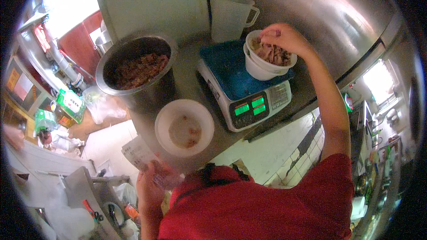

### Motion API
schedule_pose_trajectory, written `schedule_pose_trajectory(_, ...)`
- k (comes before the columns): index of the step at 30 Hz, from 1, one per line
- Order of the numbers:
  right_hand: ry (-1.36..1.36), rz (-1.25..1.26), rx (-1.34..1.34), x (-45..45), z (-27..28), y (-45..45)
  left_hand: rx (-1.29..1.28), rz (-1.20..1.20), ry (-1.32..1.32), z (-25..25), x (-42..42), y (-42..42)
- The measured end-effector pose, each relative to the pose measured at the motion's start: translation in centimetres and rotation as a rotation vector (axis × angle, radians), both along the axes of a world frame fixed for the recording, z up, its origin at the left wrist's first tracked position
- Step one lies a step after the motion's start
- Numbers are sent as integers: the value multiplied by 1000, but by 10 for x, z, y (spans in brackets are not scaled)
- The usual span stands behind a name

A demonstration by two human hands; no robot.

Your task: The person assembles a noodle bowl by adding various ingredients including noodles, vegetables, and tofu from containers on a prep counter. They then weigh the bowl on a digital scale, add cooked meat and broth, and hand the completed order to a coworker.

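Observation:
My right hand point(283, 38) reaches down over a white plastic bowl point(267, 60), its fingertips at the sliced, cooked meat-like food point(275, 55) inside. Whether they pinch the food or the rim is hidden. That bowl sits tilted in a second white bowl point(258, 72), both on the blue platform of a digital scale point(222, 93) with lit green displays. Low at the left, my left hand point(150, 181) holds a printed paper slip point(137, 151); a clear plastic piece point(168, 178) hangs beside it. Between my hands stands another white bowl point(165, 115) with a few reddish-brown scraps.
A deep metal pot point(146, 98) of brown shredded food stands left of the scale. Behind the scale is a translucent measuring jug point(230, 18) against the wall. Red-handled scissors point(93, 211) lie lower left. Green-labelled jugs point(70, 105) and a plastic bag point(103, 105) are farther left.

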State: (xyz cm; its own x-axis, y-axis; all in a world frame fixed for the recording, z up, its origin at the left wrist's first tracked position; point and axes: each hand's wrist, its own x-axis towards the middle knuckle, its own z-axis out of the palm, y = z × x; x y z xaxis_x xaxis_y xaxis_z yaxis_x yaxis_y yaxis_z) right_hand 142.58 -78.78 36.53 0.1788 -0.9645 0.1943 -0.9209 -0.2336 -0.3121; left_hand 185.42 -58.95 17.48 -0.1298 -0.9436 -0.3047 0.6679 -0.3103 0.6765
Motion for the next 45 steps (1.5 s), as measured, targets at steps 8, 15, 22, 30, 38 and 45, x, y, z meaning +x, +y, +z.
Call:
schedule_pose_trajectory(8, -218, -155, -143, -8, 22, -6, -24, 96, -46, 5, 2, -5)
schedule_pose_trajectory(15, -385, -152, 10, 9, 36, -21, -51, 143, 23, 3, 12, 11)
schedule_pose_trajectory(22, 95, -86, 226, -15, 30, -48, -70, 221, 27, -2, 20, 20)
schedule_pose_trajectory(30, 81, 89, 275, 19, 29, -54, -18, 244, 37, 3, 15, 24)
schedule_pose_trajectory(38, -61, 400, -211, 170, -39, -94, 12, 156, -15, 10, 16, 17)
schedule_pose_trajectory(45, -106, -466, -125, -28, 23, 0, 22, 227, 81, 1, 18, 19)
